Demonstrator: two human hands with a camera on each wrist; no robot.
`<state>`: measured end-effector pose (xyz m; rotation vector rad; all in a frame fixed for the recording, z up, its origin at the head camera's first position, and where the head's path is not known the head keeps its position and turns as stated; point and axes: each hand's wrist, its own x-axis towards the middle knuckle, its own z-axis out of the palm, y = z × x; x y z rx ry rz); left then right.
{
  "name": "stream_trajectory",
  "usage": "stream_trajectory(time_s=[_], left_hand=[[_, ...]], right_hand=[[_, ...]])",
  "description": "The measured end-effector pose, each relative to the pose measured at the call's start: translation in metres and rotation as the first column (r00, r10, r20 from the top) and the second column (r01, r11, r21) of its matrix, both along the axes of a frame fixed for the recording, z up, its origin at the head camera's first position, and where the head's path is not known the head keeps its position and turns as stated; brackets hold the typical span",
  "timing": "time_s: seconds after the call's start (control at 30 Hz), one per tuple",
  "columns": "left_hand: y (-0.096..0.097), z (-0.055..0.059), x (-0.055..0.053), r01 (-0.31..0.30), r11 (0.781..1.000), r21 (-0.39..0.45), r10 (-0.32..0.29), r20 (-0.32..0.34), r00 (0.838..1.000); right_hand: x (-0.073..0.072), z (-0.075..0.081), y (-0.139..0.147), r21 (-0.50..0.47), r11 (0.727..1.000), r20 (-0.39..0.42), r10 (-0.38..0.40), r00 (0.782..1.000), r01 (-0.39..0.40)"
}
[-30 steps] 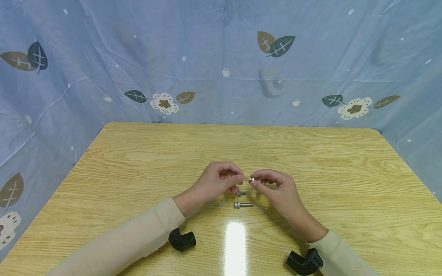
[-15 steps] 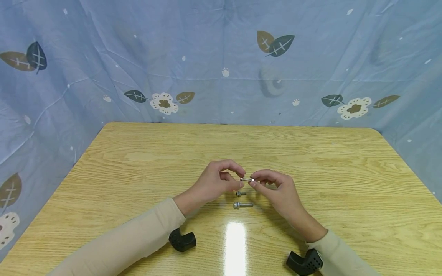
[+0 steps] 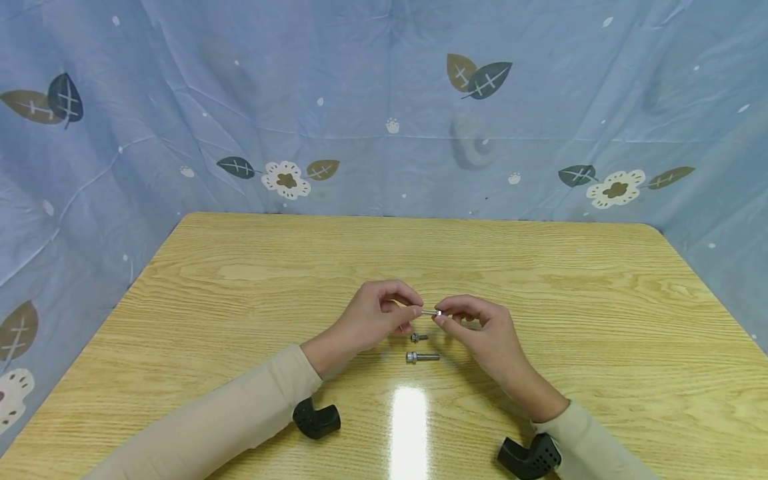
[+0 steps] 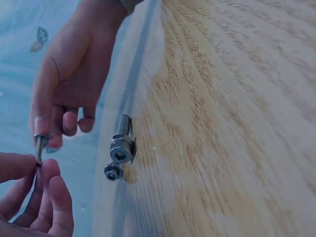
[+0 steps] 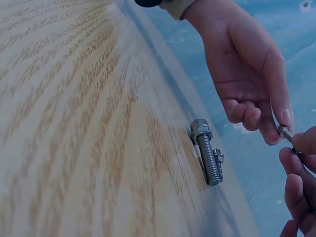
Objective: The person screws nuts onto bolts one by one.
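Note:
In the head view a slim metal bolt (image 3: 429,313) is held level above the table, between both hands. My left hand (image 3: 363,320) pinches its left end between thumb and forefinger. At the other end, my right hand (image 3: 485,327) pinches a nut-like piece (image 4: 40,140), partly covered by the fingertips. Below the hands lie two bolts: a small socket-head bolt (image 3: 418,337) and, nearer me, a larger socket-head bolt (image 3: 423,357) with a nut up by its head. Both point their threaded ends to the right.
The wood-grain table (image 3: 240,293) has a bright light reflection near its front. A blue patterned cloth (image 3: 360,100) hangs behind and at the sides. Black curved wrist mounts (image 3: 317,419) sit at both cuffs.
Half a second ago my left thumb and forefinger were parted, baring the bolt's left end; now they are closed on it again. My right hand and the two lying bolts stay put.

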<state>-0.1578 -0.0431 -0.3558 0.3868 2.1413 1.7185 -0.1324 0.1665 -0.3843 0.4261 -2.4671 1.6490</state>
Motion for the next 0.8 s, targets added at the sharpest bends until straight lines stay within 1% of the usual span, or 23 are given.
stream_trajectory(time_s=[0.2, 0.3, 0.53, 0.67, 0.8], left_hand=[[-0.0022, -0.0007, -0.0001, 0.031, 0.999, 0.006, -0.031, -0.058, 0.998], [-0.0028, -0.0009, -0.0005, 0.041, 0.999, 0.011, -0.04, -0.068, 0.997], [-0.0012, -0.0013, -0.0017, 0.03, 1.0, -0.001, -0.03, 0.011, 0.999], [-0.0005, -0.001, -0.0021, 0.028, 1.0, -0.001, -0.028, 0.018, 0.999], [-0.001, -0.0013, -0.002, 0.023, 1.0, 0.001, -0.023, 0.01, 1.0]], right_hand=[[0.0002, 0.0001, -0.0002, -0.003, 1.0, 0.001, 0.003, 1.0, -0.003], [0.0003, 0.0002, -0.0004, -0.006, 1.0, 0.0, 0.007, 1.0, -0.007], [0.0001, 0.0012, -0.001, -0.011, 1.0, 0.008, 0.001, 1.0, -0.001], [0.0, 0.0012, -0.0012, -0.011, 1.0, 0.012, -0.002, 1.0, 0.002], [-0.0004, 0.0011, -0.0014, -0.006, 1.0, 0.008, -0.002, 1.0, 0.002]])
